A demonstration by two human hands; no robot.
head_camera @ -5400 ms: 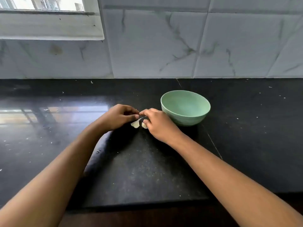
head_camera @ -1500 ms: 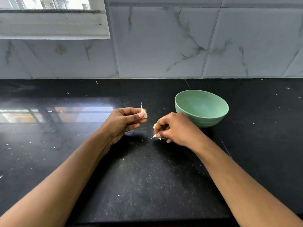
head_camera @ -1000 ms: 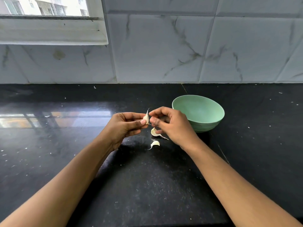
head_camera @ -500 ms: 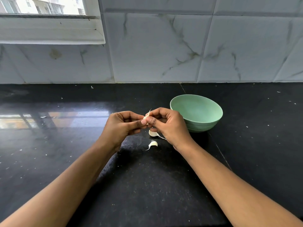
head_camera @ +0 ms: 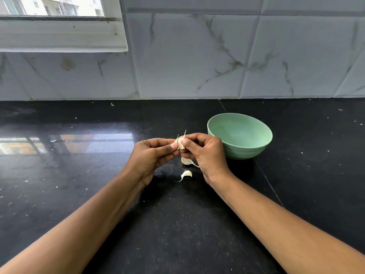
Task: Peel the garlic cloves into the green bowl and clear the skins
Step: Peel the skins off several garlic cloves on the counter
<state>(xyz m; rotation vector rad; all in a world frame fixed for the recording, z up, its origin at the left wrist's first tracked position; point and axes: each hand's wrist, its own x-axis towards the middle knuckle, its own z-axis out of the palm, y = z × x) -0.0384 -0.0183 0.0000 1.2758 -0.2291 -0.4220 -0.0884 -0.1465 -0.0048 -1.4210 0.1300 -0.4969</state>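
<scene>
Above the black counter, my left hand (head_camera: 153, 155) and my right hand (head_camera: 205, 153) meet and pinch one pale garlic clove (head_camera: 180, 143) between thumbs and fingertips. Thin skin tips stick up from the clove. Two more garlic cloves lie on the counter below the hands: one (head_camera: 186, 161) partly under my right hand, the other (head_camera: 186, 174) a little nearer to me. The green bowl (head_camera: 240, 135) stands just right of my right hand, and its visible inside looks bare.
The black stone counter (head_camera: 177, 224) carries small white flecks of skin across it. A marble-tiled wall (head_camera: 197, 56) rises behind, with a window ledge (head_camera: 59, 38) at upper left. A seam in the counter runs past the bowl's right side.
My right hand set cloves down on the counter and came back to the left hand. Both hands now pinch the same clove, and its skin tips have spread a little.
</scene>
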